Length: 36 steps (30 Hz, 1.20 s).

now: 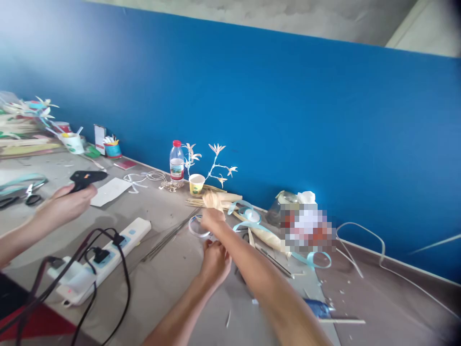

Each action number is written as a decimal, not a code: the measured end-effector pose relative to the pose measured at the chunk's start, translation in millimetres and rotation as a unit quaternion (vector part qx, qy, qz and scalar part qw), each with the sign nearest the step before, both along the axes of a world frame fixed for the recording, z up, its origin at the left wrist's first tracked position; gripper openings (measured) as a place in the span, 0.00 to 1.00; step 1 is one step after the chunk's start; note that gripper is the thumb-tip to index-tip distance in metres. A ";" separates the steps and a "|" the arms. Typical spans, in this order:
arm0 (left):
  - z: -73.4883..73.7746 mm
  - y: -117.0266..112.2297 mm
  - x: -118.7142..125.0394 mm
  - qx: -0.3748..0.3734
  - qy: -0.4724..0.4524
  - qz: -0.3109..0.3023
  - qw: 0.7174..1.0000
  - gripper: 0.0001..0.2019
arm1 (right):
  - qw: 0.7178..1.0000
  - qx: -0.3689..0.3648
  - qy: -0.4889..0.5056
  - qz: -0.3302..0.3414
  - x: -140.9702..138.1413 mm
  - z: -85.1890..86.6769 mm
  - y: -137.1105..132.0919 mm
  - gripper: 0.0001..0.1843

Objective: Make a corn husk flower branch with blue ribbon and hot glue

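My right hand (213, 220) reaches across in front of my left and is closed at the base of a pale tan dried husk (212, 200). Below it, my left hand (216, 258) has its fingers curled together; what they hold, if anything, is hidden. Beside both hands lies a clear ring-shaped roll (199, 227). More pale husks (268, 238) and a light-blue ribbon roll (250, 215) lie to the right. Thin dark wires (167, 240) stretch out on the table to the left.
At left, a co-worker's hand (68, 204) holds a black glue gun (86, 179). A power strip (108, 259) with black cords stands near. Behind are a water bottle (176, 166) and a paper cup (196, 184) beside flowered stems. A blue glue gun (319, 308) lies right.
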<state>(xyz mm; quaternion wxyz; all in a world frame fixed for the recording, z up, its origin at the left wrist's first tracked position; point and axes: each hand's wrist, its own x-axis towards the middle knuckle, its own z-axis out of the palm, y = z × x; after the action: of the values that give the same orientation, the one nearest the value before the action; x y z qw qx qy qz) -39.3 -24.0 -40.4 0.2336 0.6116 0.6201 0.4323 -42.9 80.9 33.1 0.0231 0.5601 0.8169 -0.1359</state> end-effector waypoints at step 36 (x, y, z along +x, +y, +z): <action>40.8 -7.6 3.5 0.080 -0.110 -0.095 0.986 0.14 | 0.633 -0.122 0.735 -0.211 165.5 -28.0 -149.6 0.16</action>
<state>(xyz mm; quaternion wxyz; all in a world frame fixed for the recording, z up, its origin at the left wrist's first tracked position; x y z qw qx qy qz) -35.8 -31.6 0.4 0.2912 0.6330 0.4930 0.5210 122.6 -68.7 5.1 -0.5456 0.4244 0.3995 -0.6021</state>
